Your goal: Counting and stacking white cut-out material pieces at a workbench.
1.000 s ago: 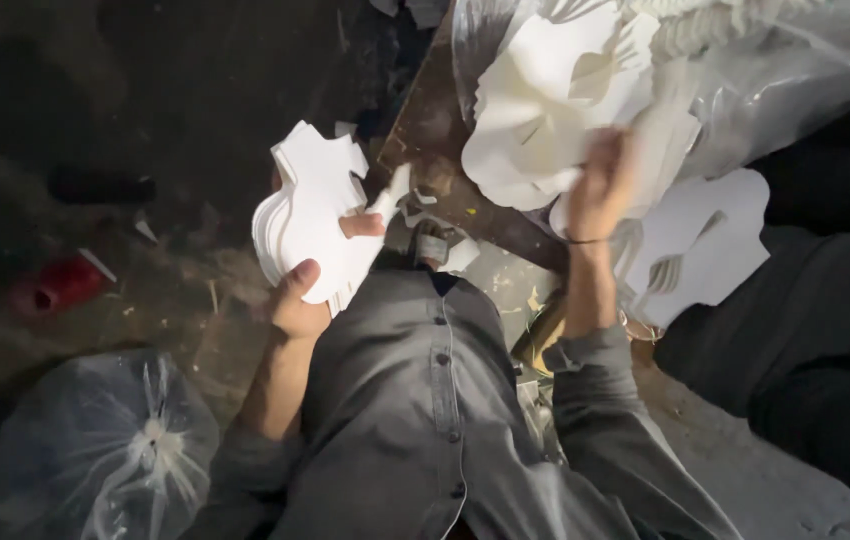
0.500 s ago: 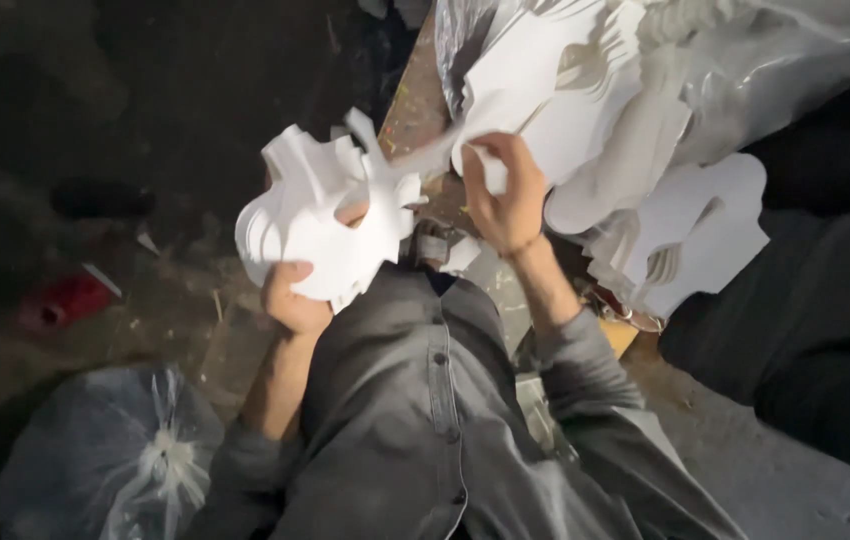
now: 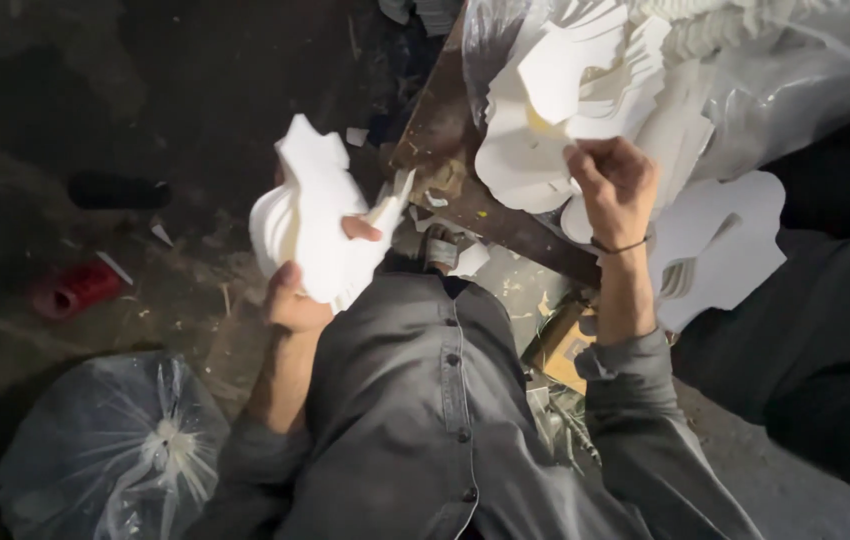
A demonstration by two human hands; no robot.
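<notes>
Dim, littered dirt floor (image 3: 175,260), tied clear plastic bag (image 3: 115,450), worn wooden bench (image 3: 445,130), red scrap (image 3: 75,288).

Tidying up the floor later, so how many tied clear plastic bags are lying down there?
1: a knotted clear plastic bag on the ground at lower left, below the left hand. Others may lie outside the view.

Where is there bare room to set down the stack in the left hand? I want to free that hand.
The dark floor beyond the left hand looks barest, between the red object and the wooden bench, with only small scraps. The bench is crowded with white cutouts near the right hand, and the tied plastic bag fills the near left.
</notes>
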